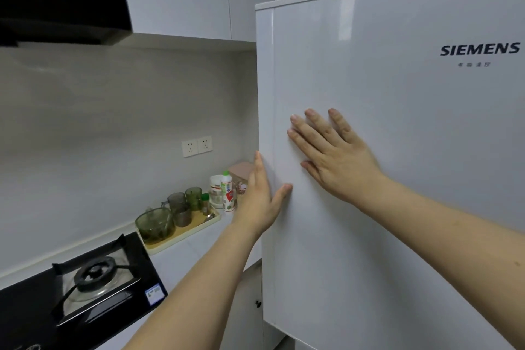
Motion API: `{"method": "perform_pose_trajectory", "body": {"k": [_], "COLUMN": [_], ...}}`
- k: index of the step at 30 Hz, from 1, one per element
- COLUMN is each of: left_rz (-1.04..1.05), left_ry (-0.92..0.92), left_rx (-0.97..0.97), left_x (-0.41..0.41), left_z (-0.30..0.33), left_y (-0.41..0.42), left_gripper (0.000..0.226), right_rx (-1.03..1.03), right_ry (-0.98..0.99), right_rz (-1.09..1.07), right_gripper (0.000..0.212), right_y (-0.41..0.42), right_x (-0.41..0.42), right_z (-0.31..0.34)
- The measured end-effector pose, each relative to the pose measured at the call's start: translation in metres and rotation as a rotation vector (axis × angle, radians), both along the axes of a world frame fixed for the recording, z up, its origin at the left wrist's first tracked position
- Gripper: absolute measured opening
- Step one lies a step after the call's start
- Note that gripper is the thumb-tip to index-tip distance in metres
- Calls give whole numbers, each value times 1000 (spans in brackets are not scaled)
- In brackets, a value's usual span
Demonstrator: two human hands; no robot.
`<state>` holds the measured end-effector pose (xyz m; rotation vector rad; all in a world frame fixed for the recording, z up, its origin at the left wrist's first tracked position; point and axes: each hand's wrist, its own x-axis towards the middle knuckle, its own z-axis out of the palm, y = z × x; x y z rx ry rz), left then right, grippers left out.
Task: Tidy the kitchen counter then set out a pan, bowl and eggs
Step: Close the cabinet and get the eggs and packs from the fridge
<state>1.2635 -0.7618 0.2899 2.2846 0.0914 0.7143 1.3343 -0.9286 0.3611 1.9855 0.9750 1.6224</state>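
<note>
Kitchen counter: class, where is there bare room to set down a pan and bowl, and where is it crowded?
Bare white counter runs between the gas stove and the fridge door, in front of the tray. The tray is packed with a glass bowl and cups; bottles crowd the back corner beside the left hand.

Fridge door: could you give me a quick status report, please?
Left hand open, at the fridge door edge. Right hand open, flat on door front. Door appears shut; eggs not in view. Nothing blocking.
</note>
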Motion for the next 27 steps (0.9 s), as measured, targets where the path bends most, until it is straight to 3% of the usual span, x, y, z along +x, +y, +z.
{"method": "perform_pose_trajectory", "body": {"k": [27], "left_rz": [-310], "left_ry": [5], "left_rx": [-217], "left_x": [197], "left_z": [-11], "left_y": [-19], "left_gripper": [73], "right_rx": [-19], "right_ry": [9], "right_rz": [-348], "right_gripper": [58], "right_y": [-8], "right_x": [135], "right_z": [2]}}
